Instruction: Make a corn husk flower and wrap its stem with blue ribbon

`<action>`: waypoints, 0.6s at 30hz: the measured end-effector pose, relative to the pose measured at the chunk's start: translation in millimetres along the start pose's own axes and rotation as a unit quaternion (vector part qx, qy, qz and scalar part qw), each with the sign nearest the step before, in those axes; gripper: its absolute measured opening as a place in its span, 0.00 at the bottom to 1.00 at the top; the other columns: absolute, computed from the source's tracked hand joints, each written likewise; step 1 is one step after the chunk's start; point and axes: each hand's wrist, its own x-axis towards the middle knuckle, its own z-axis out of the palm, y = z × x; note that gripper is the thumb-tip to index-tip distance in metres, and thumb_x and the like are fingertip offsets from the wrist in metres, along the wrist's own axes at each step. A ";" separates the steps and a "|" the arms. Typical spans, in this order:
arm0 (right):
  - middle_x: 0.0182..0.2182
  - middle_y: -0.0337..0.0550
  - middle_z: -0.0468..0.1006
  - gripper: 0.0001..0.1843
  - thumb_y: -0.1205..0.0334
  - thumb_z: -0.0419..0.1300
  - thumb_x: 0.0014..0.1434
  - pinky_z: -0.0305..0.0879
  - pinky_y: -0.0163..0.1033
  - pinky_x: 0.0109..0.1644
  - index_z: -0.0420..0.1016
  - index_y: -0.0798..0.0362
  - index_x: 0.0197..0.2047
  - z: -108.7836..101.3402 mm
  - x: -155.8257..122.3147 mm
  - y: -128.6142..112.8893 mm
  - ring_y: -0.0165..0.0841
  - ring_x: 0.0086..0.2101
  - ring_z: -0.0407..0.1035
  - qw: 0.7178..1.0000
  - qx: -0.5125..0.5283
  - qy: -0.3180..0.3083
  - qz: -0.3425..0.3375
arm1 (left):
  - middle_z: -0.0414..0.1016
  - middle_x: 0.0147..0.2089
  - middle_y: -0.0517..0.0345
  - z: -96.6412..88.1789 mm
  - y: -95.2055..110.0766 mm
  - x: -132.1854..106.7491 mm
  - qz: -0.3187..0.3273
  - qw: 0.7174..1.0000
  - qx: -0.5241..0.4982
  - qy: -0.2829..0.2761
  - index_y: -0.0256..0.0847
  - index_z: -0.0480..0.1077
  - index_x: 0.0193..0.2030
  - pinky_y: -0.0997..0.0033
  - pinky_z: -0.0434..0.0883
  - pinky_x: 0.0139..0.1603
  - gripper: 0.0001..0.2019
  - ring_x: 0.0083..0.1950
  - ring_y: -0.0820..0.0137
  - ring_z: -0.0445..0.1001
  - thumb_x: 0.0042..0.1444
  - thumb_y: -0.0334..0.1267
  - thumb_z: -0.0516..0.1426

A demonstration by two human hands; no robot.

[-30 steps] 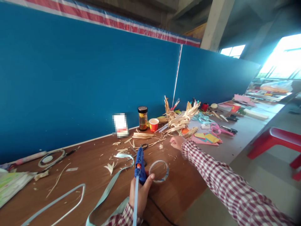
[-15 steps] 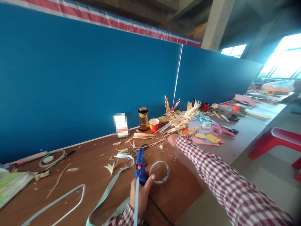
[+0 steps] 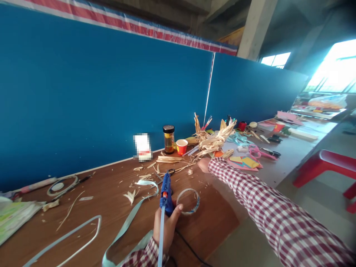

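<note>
My left hand (image 3: 167, 228) is wrapped round a blue hot glue gun (image 3: 166, 185), its nozzle pointing away from me. A long pale glue stick (image 3: 161, 233) runs out of its back. Just right of my left thumb lies a clear ring like a tape roll (image 3: 198, 202). Reaching forward, my right hand (image 3: 204, 165) rests low at the near edge of a heap of dried corn husks (image 3: 214, 142). Its fingers are hidden, so I cannot make out whether they hold anything. A pale green ribbon (image 3: 126, 222) curls over the table left of the gun.
Behind the wooden table (image 3: 211, 226) stands a blue partition (image 3: 97, 92). A lidded jar (image 3: 168, 139) and a red paper cup (image 3: 181, 147) stand near it. Right of my sleeve lie coloured papers (image 3: 247, 162) and pink scissors (image 3: 257, 152). A red stool (image 3: 328, 165) stands at the right.
</note>
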 end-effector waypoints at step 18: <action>0.39 0.44 0.72 0.12 0.59 0.53 0.60 0.65 0.44 0.44 0.69 0.58 0.42 18.9 -17.6 18.3 0.32 0.39 0.68 0.998 0.045 0.052 0.011 | 0.75 0.28 0.55 0.8 -6.5 1.3 -0.017 1.000 0.010 0.010 0.35 0.71 0.33 0.71 0.69 0.32 0.17 0.30 0.68 0.72 0.43 0.48 0.60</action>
